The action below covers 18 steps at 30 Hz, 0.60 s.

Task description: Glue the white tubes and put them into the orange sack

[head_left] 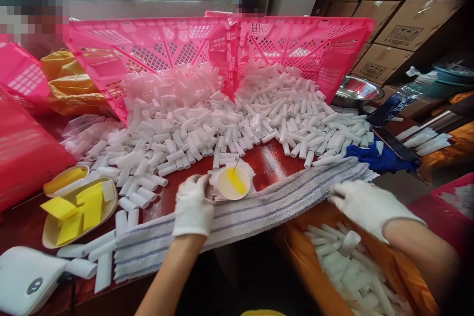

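My left hand (193,205), in a white glove, is at the left edge of a small round dish (222,188). Its fingers are curled, and what they hold, if anything, is hidden. The dish holds a yellow strip (237,181) and a thin upright pin-like piece, and rests on white wrapping by a striped towel (259,211). My right hand (372,207), also gloved, hovers at the towel's right end with loosely stretched fingers and nothing visible in them. Below it, a white tube (349,243) tilts above an orange bag (309,269) filled with similar tubes.
A large heap of white tubes (192,128) spills from pink crates (155,49). At left stand a tray (48,234) of yellow pads and a white device (29,276). A bottle (400,98), a phone (394,143) and a blue cloth (366,155) lie right. Two people sit beyond.
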Tool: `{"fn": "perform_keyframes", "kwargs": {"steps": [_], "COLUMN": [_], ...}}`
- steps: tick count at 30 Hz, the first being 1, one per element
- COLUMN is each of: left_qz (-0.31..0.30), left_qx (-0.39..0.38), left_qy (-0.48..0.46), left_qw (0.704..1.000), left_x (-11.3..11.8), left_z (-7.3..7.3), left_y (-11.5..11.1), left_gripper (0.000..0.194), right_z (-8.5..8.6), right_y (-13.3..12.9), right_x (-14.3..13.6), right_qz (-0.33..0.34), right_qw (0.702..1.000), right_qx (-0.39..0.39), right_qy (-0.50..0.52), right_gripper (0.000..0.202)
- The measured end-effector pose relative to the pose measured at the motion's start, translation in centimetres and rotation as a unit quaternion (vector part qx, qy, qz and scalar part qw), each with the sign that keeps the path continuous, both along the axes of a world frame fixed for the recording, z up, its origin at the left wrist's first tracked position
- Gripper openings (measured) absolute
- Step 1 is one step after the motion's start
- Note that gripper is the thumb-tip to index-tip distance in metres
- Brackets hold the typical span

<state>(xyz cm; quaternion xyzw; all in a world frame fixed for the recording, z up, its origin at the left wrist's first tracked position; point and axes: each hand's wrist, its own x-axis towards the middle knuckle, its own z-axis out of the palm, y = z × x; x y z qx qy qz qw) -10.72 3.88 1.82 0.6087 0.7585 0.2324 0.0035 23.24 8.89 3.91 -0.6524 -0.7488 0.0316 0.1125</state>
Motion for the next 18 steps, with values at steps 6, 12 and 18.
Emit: {"fn": "perform_keyframes", "kwargs": {"steps": [6,12,18], "left_qz": [0.056,0.038,0.062], "left_qx": [-0.125,-0.129,-0.077], "left_qy": [0.054,0.031,-0.004], "left_qw": [0.989,0.990,0.995], "left_x": [-3.6,-3.7,-3.1], "left_z": [-1.3,-2.2,-2.0], "left_y": [2.0,2.3,1.6], "left_gripper": [0.033,0.032,0.031], "right_z": [1.2,-0.2,-0.7], "right_y": [11.2,16.4,14.6], "right_x": [-4.7,-7.3,-7.9], "right_qz": [-0.028,-0.073,-0.045], "right_qw": [0.999,0.996,0.997], "right_qx": [-0.043,-0.050,-0.008], "right_qy": [-0.017,0.004,0.061], "right_gripper": [0.033,0.031,0.031]}}
